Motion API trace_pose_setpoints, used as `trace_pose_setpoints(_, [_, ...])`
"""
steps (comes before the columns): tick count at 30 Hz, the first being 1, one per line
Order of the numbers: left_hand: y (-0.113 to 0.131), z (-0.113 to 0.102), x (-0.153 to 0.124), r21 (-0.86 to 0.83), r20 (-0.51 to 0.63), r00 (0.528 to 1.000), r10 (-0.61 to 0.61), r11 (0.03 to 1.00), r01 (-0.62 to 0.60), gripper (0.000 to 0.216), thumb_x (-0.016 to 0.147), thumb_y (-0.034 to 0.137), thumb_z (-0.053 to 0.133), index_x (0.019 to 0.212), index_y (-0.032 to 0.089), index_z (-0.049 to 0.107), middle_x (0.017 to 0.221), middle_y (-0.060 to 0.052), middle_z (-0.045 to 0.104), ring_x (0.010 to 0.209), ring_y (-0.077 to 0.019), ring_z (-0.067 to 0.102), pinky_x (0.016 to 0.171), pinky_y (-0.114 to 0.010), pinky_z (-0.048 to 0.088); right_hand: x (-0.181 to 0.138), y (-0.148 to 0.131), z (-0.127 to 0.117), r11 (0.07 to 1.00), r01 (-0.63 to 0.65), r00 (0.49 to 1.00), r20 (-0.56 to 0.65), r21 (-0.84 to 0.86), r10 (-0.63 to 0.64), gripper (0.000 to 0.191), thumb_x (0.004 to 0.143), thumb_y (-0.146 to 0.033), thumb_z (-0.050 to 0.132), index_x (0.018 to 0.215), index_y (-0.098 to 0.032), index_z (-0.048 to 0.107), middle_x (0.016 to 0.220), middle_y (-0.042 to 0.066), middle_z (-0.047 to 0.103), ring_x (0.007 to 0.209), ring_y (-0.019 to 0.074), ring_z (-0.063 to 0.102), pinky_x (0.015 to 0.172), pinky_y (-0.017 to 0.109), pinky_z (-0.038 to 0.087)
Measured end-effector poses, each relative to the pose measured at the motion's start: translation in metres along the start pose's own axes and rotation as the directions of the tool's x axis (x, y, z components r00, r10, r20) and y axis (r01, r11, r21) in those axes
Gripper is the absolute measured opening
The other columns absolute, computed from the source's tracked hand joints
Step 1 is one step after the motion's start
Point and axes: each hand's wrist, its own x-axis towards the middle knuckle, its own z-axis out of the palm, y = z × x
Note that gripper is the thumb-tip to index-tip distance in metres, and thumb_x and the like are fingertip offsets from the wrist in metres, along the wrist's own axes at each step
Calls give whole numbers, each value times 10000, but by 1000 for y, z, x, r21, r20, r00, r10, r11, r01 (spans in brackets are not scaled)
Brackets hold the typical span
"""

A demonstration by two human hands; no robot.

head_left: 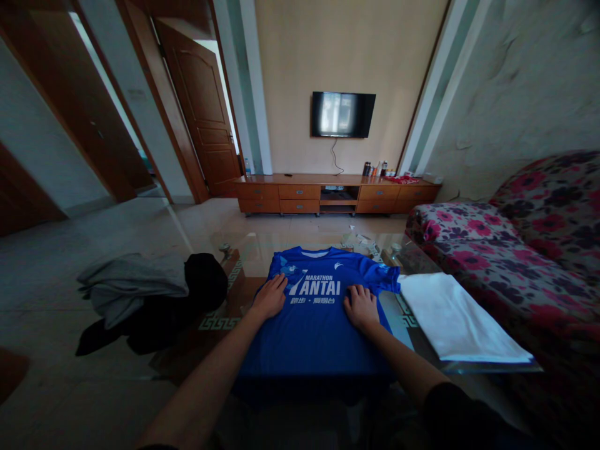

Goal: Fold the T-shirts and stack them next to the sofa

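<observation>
One blue shirt point(309, 344) | our left hand point(270, 296) and right hand point(362, 307) rested atop, unclamped | we judged it light, soft, best held by shoulders point(362, 257)

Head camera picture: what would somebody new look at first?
Probably the bright blue shirt, spread on the glass table in the middle, with the left hand and right hand resting on it. Next, perhaps, the white cloth to the shirt's right and the flowery sofa at the picture's right edge.

Blue shirt point(316, 325) indistinct toward bottom
</observation>
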Motion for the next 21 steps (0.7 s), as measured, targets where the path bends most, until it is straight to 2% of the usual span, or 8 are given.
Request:
trace_pose_setpoints(2, [-5,3,-1,-15,-7,1000,9,1000,-9,573,954,230,417,1524,181,458,1629,-74,361,1519,-226,294,1256,-400,186,0,0,0,1000,2,1000,-10,-3,-2,407,1005,-419,407,1328,-225,561,1409,124,517,1256,303,438,1080,450,288])
trace_pose_setpoints(6, [-1,2,-4,-66,-80,996,26,997,-31,542,987,255,381,1520,206,463,1619,-56,382,1521,-208,290,1266,-418,167,1,-1,0,1000,-6,1000,-2,-9,6,418,1004,-425,405,1336,-221,557,1411,128,515,1254,302,437,1079,454,287])
trace_pose_setpoints(8, [5,0,-5,-81,-59,998,18,996,-23,543,987,266,390,1525,223,455,1625,-50,370,1515,-214,303,1258,-422,190,1,-1,1,1000,-10,1000,5,-11,10,421,1005,-425,403,1340,-222,556,1418,128,509,1258,303,434,1080,455,286])
trace_pose_setpoints(11, [8,-4,-6,-105,41,998,44,994,-40,539,987,344,425,1516,252,468,1632,-42,361,1513,-232,309,1236,-418,234,1,-1,2,1000,-5,1000,-7,-14,4,418,1006,-428,399,1336,-226,557,1410,124,512,1253,302,436,1071,454,292])
trace_pose_setpoints(14, [-1,-14,-5,-110,17,998,54,993,-52,535,960,333,473,1490,276,504,1611,-28,403,1505,-221,320,1240,-385,224,1,0,4,1000,2,1000,-26,-10,-2,410,1006,-432,401,1324,-229,564,1395,122,521,1240,303,443,1065,455,293])
trace_pose_setpoints(17, [-20,-25,-7,-105,-63,997,-49,994,42,679,833,200,564,1504,261,481,1581,-43,439,1451,-217,399,1220,-340,263,1,2,5,1000,1,1000,-26,-4,-2,409,1005,-435,403,1319,-229,567,1397,123,520,1240,303,443,1068,451,290])
trace_pose_setpoints(19, [-34,-28,-12,-111,-62,989,-136,985,129,802,748,159,600,1529,250,442,1569,-60,444,1415,-231,437,1200,-340,297,1,2,5,1000,2,1000,-21,-1,-2,413,1004,-436,405,1323,-226,564,1402,126,515,1248,304,437,1068,447,289])
trace_pose_setpoints(21, [-46,-28,-19,-116,-46,980,-194,975,187,818,753,166,589,1545,275,416,1557,-55,454,1409,-237,435,1196,-367,301,1,2,5,1000,4,1000,-18,2,-4,418,1003,-436,405,1326,-221,561,1406,130,512,1253,306,432,1068,446,289])
